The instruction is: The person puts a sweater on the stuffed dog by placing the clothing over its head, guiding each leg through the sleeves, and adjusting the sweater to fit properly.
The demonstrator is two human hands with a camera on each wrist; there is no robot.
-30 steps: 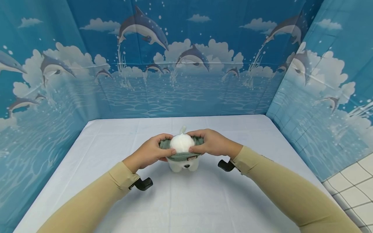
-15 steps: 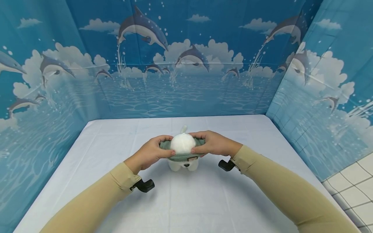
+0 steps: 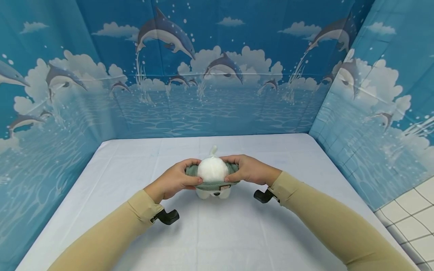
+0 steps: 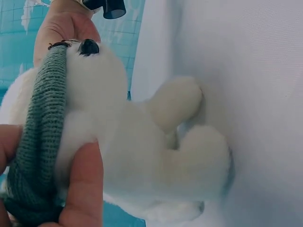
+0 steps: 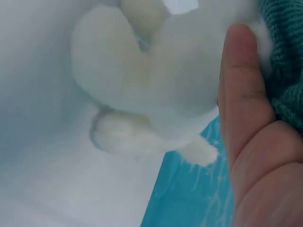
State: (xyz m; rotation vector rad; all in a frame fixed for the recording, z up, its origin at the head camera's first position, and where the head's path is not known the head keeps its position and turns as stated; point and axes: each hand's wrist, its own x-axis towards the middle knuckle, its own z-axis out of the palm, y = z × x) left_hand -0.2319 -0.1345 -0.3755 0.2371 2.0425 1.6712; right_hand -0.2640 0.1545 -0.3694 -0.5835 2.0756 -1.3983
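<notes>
A white plush dog [image 3: 212, 170] stands on its four short legs on the white table, its black nose just below the hat's front edge. Round its head sits a green knit hat [image 3: 211, 185] with a small label at the front, the white crown showing through its middle. My left hand [image 3: 174, 180] grips the hat's left side, thumb at the front edge. On the opposite side my right hand [image 3: 252, 170] grips the knit the same way. In the left wrist view the ribbed knit band [image 4: 45, 113] runs between thumb and fingers, close above the nose.
The white cloth-covered table [image 3: 223, 233] spreads around the toy. Blue dolphin-print curtains [image 3: 217, 109] rise behind it and on both sides. White tiles [image 3: 411, 218] show at the lower right. A black wrist camera [image 3: 167, 217] juts below the left wrist.
Both hands have come slightly down and nearer, drawing the hat's front edge lower over the dog's face. More of the white crown shows above the knit.
</notes>
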